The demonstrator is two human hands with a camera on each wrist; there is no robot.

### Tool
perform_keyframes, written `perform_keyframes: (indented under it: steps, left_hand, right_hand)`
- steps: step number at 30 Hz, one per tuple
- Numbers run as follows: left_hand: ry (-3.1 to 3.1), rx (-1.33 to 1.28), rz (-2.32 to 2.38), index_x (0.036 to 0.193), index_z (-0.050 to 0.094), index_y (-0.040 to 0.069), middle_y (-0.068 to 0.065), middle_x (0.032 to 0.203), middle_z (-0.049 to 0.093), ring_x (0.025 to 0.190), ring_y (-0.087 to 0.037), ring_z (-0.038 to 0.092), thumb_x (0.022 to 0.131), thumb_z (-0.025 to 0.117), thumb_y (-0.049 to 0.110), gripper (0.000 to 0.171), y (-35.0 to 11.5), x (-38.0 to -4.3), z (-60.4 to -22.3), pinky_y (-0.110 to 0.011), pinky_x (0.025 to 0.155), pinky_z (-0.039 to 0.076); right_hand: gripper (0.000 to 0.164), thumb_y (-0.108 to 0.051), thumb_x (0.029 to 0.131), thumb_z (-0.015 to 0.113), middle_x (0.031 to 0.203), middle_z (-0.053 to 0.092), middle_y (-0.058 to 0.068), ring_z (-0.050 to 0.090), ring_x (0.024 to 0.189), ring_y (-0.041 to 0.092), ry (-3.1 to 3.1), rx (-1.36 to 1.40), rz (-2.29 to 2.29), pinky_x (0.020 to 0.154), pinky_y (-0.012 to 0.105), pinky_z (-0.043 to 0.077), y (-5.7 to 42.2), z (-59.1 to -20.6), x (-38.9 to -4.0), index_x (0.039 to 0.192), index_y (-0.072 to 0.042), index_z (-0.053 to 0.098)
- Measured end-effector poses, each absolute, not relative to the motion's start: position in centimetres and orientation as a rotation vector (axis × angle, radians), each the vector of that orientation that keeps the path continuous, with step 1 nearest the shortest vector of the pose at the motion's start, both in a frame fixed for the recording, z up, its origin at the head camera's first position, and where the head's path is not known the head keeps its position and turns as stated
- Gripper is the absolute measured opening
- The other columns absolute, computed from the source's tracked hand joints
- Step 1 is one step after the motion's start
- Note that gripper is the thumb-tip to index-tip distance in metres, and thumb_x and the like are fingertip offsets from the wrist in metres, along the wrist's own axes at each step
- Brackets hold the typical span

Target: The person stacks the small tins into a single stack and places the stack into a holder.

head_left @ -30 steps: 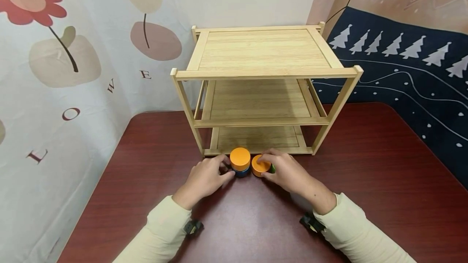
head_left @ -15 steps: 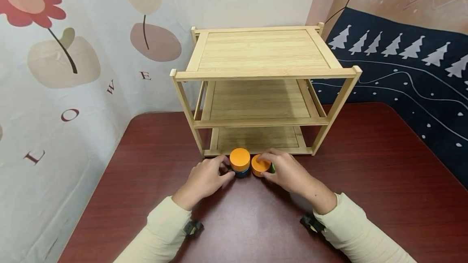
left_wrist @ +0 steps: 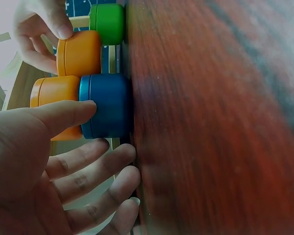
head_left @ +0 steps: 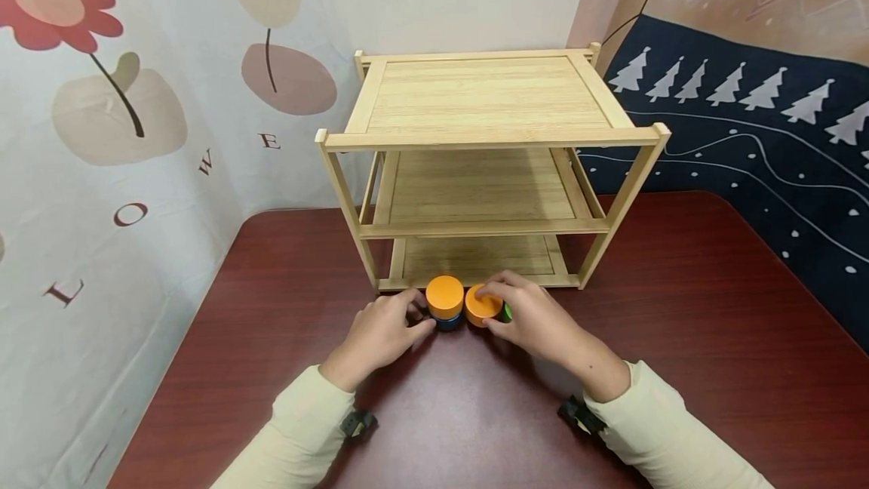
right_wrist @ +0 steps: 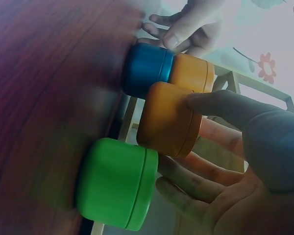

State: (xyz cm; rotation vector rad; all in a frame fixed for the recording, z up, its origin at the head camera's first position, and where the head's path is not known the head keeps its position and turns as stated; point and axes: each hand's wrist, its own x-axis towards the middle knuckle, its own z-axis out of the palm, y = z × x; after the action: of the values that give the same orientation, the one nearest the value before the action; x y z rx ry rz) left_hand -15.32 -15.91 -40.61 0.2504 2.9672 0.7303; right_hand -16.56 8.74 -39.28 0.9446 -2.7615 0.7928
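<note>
A blue round tin (left_wrist: 108, 105) stands on the table with an orange tin (head_left: 444, 296) stacked on its lid. Beside this pair is my left hand (head_left: 379, 332), thumb touching the blue tin's side and the other fingers loosely extended. My right hand (head_left: 532, 315) pinches a second orange tin (right_wrist: 166, 120) between thumb and fingers. That tin is raised a little above the table, close to the right side of the stack. A green tin (right_wrist: 115, 183) stands on the table beneath my right hand, mostly hidden in the head view.
Just behind the tins stands a three-tier wooden rack (head_left: 492, 138), its lowest front rail close to them. The reddish-brown table (head_left: 271, 278) extends on both sides. Printed cloth (head_left: 204, 96) hangs behind and to the left.
The right hand has shifted very slightly up and left with its orange tin, and a bit more green shows beside it. The left hand and the stack stay put.
</note>
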Motion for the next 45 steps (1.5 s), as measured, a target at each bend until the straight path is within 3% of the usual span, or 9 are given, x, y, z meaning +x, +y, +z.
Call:
perform_keyframes:
  steps: [45]
  left_hand:
    - [2.968, 0.285, 0.744, 0.104, 0.068, 0.025, 0.012, 0.091, 0.073, 0.080, -0.011, 0.068, 0.089, 0.074, 0.037, 0.020, -16.0, -15.4, -40.8, -0.044, 0.069, 0.051]
  right_hand:
    - [0.036, -0.010, 0.081, 0.080, 0.121, 0.063, 0.008, 0.068, 0.096, 0.022, -2.647, 0.942, 0.783, 0.073, 0.030, 0.055, 9.3, -36.8, -15.4, 0.116, -0.012, 0.071]
